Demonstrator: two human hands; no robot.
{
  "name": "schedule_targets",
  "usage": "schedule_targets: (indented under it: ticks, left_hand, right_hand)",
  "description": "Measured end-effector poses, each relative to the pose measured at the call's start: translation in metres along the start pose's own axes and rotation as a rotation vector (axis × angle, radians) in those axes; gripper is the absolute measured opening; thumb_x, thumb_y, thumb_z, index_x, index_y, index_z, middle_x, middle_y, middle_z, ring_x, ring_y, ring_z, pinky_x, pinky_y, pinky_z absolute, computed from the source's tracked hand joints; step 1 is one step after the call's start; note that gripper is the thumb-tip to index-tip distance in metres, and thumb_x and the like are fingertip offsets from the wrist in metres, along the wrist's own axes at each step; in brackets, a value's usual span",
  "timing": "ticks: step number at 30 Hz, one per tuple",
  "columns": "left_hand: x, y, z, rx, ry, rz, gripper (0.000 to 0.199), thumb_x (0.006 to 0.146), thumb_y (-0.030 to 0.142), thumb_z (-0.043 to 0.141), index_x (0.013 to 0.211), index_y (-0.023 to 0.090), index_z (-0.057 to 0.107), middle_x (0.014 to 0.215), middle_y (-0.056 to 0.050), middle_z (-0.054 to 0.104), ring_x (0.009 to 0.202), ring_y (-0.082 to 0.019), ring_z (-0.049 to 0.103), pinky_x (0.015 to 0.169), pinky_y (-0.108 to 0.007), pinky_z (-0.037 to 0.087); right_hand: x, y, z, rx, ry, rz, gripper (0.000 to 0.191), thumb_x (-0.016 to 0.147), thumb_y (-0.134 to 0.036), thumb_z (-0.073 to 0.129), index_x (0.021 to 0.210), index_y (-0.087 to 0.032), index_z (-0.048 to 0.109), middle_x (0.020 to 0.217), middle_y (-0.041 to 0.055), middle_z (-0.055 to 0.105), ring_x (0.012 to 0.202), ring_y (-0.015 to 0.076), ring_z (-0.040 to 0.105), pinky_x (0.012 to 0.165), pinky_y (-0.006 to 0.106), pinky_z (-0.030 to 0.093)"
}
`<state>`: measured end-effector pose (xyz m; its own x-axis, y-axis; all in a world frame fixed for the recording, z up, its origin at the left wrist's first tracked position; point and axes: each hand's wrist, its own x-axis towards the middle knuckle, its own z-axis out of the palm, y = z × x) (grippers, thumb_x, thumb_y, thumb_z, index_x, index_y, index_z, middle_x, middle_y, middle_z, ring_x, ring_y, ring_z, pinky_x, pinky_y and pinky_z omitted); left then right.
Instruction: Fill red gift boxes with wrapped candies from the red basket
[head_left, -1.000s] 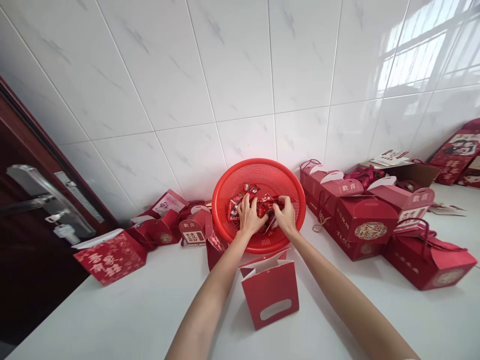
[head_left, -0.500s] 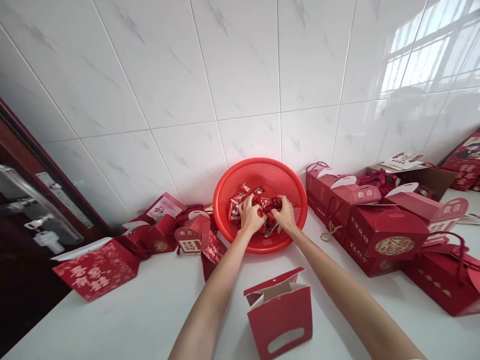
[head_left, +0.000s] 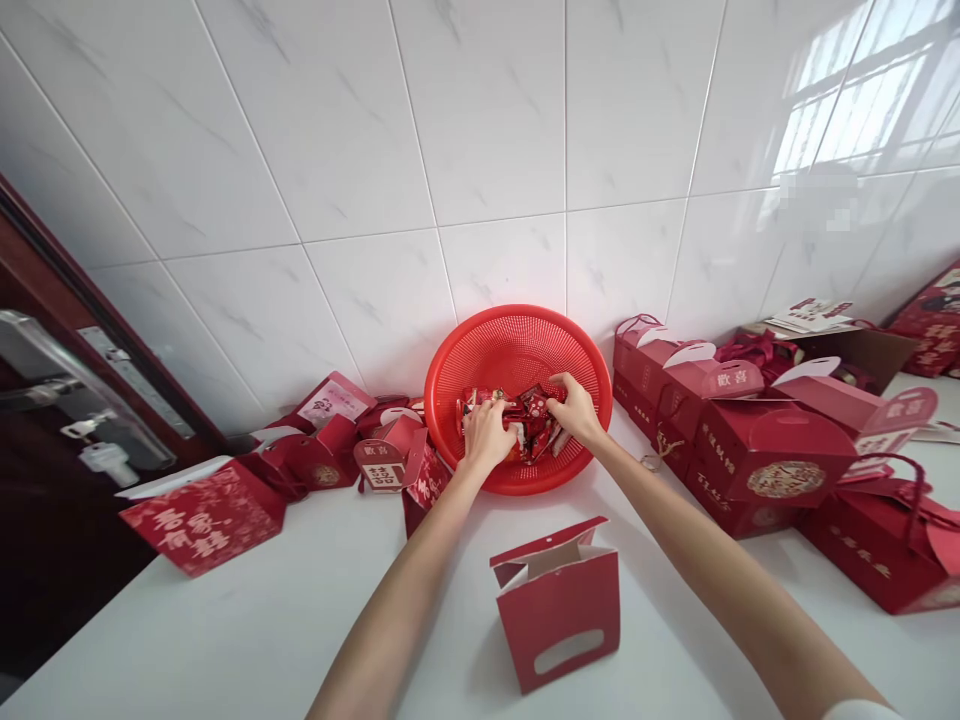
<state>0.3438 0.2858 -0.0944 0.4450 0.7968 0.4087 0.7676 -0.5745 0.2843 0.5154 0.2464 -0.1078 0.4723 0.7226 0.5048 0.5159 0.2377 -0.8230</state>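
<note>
A red plastic colander (head_left: pixel 517 325) stands against the tiled wall and holds a pile of red wrapped candies (head_left: pixel 534 408). Inside it, my left hand (head_left: pixel 489 437) curls over the left part of the pile, its fingertips hidden among the wrappers. My right hand (head_left: pixel 577 412) cups the right side of the pile, thumb and fingers bent around candies. The heap lies pressed between both hands. Between my forearms, an upright red gift box (head_left: pixel 559 615) stands on the white table, its top open and an oval cutout low on its front.
Red gift boxes (head_left: pixel 772 455) with handles stand in rows at the right, near a carton (head_left: pixel 862 355) with ribbon. More red boxes (head_left: pixel 214 515) sit at the left, beside a dark door with a metal handle (head_left: pixel 75 385). The tiled wall (head_left: pixel 495 130) bounds the back.
My left hand has shifted slightly left and lower over the candies. My right thumb and fingers have spread wider around the pile. The view has moved slightly.
</note>
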Motion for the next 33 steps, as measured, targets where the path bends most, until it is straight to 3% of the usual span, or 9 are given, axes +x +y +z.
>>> schedule_targets:
  ticks: [8,12,18,22,30,33]
  left_hand:
    - [-0.002,0.004,0.002,0.007,-0.045,-0.082,0.042,0.091,0.037,0.06,0.128,0.017,0.064,0.124,-0.018,0.067,0.116,-0.034,0.064,0.099,-0.045,0.048]
    - [0.009,0.008,0.007,-0.035,-0.044,-0.136,0.053,0.087,0.03,0.064,0.138,0.018,0.057,0.136,-0.023,0.06,0.116,-0.037,0.065,0.096,-0.046,0.05]
    - [0.029,0.011,0.015,-0.17,-0.076,-0.14,0.043,0.077,0.016,0.071,0.12,0.018,0.071,0.123,-0.015,0.071,0.119,-0.03,0.065,0.099,-0.037,0.05]
    - [0.033,0.005,0.016,-0.275,-0.123,-0.121,0.036,0.072,0.004,0.069,0.104,0.018,0.077,0.108,-0.008,0.078,0.105,-0.021,0.072,0.093,-0.027,0.052]
    - [0.032,0.006,0.022,-0.379,-0.146,-0.164,0.036,0.059,0.013,0.082,0.094,0.021,0.078,0.092,-0.006,0.08,0.096,-0.028,0.073,0.082,-0.031,0.054]
    - [0.03,0.008,0.023,-0.446,-0.147,-0.16,0.027,0.063,0.011,0.077,0.088,0.022,0.077,0.087,-0.003,0.08,0.094,-0.028,0.074,0.081,-0.032,0.055]
  right_hand:
    - [-0.019,-0.012,-0.003,0.045,-0.05,-0.015,0.025,0.066,-0.02,0.06,0.091,-0.023,0.062,0.099,0.005,0.071,0.099,0.0243,0.067,0.093,0.043,0.052]
    - [-0.026,-0.013,-0.005,0.069,-0.039,0.0,0.025,0.066,-0.022,0.06,0.091,-0.024,0.061,0.096,0.0035,0.072,0.097,0.0232,0.068,0.092,0.043,0.052]
    - [-0.032,-0.01,-0.001,0.123,-0.016,0.028,0.027,0.068,-0.024,0.057,0.094,-0.024,0.061,0.094,0.0022,0.072,0.095,0.0216,0.069,0.084,0.038,0.054]
    - [-0.033,-0.006,0.004,0.166,-0.008,0.037,0.026,0.068,-0.024,0.056,0.093,-0.023,0.061,0.092,0.0029,0.072,0.095,0.0215,0.069,0.085,0.038,0.054]
    - [-0.034,-0.001,0.008,0.217,0.018,0.05,0.029,0.066,-0.023,0.055,0.094,-0.022,0.062,0.093,0.0036,0.072,0.095,0.0226,0.069,0.087,0.041,0.055]
    - [-0.034,-0.002,0.004,0.222,0.017,0.051,0.029,0.065,-0.021,0.055,0.094,-0.023,0.062,0.094,0.0031,0.073,0.097,0.0224,0.069,0.086,0.04,0.055]
